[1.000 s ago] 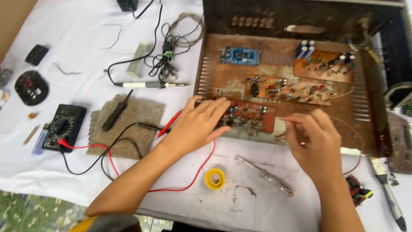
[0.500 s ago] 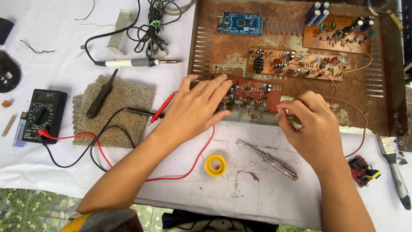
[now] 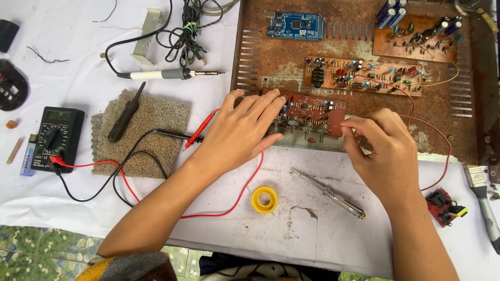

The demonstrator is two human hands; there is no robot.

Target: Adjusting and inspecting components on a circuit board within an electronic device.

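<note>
My left hand (image 3: 242,130) lies flat with fingers spread over the left end of a red-brown circuit board (image 3: 317,110) at the front edge of a rusty metal chassis (image 3: 276,62). My right hand (image 3: 383,151) has its fingers curled against the board's right end, pinching at its edge. A red multimeter probe (image 3: 200,129) rests on the table just left of my left hand. A red wire (image 3: 437,151) loops out of the chassis past my right wrist.
A blue board (image 3: 295,25) and two brown boards (image 3: 364,73) sit in the chassis. A black multimeter (image 3: 54,138), soldering iron (image 3: 166,74), carpet pad (image 3: 143,132), yellow tape roll (image 3: 264,199), metal screwdriver (image 3: 328,192), brush (image 3: 482,200) and small red module (image 3: 444,206) lie around.
The camera has moved in and tilted down. Both hands stay on the red-brown board; my right hand has shifted slightly along its right end.
</note>
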